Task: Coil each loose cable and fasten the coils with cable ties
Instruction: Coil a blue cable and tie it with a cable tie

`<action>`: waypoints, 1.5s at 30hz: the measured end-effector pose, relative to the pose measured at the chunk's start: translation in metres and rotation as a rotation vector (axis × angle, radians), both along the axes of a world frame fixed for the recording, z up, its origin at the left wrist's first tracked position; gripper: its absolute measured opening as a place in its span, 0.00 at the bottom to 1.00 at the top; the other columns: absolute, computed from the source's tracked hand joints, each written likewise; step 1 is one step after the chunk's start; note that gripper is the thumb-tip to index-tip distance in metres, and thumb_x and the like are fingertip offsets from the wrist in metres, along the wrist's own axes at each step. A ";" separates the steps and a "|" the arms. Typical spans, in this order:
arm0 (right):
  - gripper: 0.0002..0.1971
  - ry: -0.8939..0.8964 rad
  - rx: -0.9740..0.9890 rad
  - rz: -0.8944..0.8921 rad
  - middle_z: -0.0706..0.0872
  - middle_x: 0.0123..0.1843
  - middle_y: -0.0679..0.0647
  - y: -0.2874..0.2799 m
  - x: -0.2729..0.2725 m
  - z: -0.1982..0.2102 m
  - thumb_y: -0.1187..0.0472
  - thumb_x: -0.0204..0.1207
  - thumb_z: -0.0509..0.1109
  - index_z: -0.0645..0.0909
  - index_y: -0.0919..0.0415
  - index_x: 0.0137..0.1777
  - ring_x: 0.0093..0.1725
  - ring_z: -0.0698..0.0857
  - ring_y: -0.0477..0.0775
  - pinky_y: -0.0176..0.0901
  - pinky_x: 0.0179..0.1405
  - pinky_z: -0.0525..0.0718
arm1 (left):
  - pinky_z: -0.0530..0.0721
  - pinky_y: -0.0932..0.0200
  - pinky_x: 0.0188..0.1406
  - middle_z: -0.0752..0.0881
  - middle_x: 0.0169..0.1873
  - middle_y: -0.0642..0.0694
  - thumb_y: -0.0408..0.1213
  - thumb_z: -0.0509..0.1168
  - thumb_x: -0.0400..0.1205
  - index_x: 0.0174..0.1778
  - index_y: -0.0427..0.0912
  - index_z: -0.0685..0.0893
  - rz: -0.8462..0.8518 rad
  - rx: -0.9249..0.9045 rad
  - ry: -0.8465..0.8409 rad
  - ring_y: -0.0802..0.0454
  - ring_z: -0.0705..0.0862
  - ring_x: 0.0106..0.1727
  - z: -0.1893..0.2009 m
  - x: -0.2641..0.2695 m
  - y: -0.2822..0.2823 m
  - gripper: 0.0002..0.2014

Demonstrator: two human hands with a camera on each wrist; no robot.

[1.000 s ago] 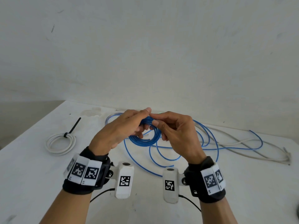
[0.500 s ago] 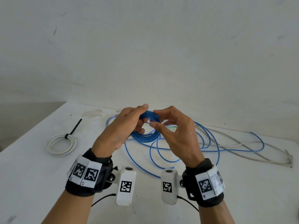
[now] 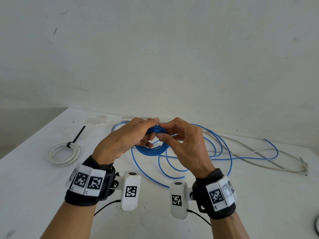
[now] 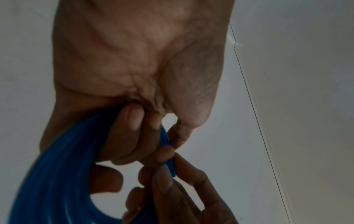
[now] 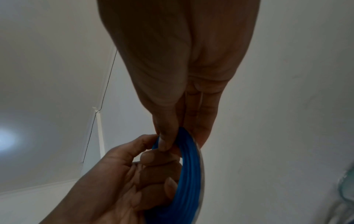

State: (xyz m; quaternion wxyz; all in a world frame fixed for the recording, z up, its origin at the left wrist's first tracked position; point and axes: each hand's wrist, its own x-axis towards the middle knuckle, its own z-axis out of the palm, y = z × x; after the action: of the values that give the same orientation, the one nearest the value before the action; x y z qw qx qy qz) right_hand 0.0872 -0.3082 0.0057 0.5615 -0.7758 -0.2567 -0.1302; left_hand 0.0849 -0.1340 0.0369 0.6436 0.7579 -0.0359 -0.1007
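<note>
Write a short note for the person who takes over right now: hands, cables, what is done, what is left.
Left hand grips the part-wound blue plastic cable coil, held above the white table.
Right hand pinches the coil's top beside the left fingers.
Done: the white round cable coil, table left, fastened with a black cable tie.
Left: wind in the loose blue loops, tie that coil; then the loose grey cable at right.

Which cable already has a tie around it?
The white coil at the table's left has a black tie. The blue cable in the hands is half coiled, and the grey cable lies loose, both untied.
</note>
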 end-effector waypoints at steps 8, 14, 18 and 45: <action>0.09 0.034 0.054 -0.039 0.94 0.45 0.50 -0.012 -0.006 0.001 0.68 0.74 0.81 0.86 0.61 0.51 0.46 0.94 0.49 0.50 0.52 0.92 | 0.83 0.52 0.44 0.70 0.24 0.50 0.43 0.58 0.90 0.34 0.40 0.77 0.013 -0.116 -0.017 0.59 0.67 0.18 -0.008 0.003 -0.015 0.19; 0.10 0.177 -0.053 -0.089 0.94 0.43 0.55 -0.064 -0.021 -0.005 0.69 0.74 0.81 0.82 0.60 0.46 0.40 0.93 0.55 0.44 0.44 0.90 | 0.80 0.55 0.36 0.64 0.25 0.48 0.44 0.58 0.90 0.33 0.41 0.74 -0.120 -0.172 0.089 0.54 0.59 0.21 -0.038 0.003 -0.063 0.20; 0.16 0.390 -0.035 -0.211 0.90 0.41 0.59 -0.118 -0.035 0.004 0.55 0.88 0.67 0.85 0.69 0.48 0.39 0.89 0.54 0.47 0.43 0.89 | 0.76 0.54 0.37 0.64 0.23 0.50 0.43 0.56 0.91 0.32 0.42 0.73 -0.251 -0.175 0.140 0.56 0.58 0.20 -0.054 -0.012 -0.119 0.20; 0.02 0.539 0.125 -0.262 0.90 0.39 0.55 -0.222 -0.064 0.009 0.67 0.81 0.74 0.85 0.62 0.48 0.34 0.83 0.48 0.34 0.37 0.84 | 0.74 0.55 0.34 0.68 0.18 0.52 0.42 0.59 0.89 0.30 0.40 0.74 -0.175 -0.221 0.122 0.54 0.62 0.19 -0.063 -0.028 -0.179 0.20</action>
State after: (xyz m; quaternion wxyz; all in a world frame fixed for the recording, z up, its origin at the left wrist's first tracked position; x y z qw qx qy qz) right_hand 0.0233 -0.5306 0.0151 0.6345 -0.7728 0.0123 -0.0068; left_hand 0.0565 -0.3131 -0.0262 0.7128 0.6689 -0.0735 -0.1976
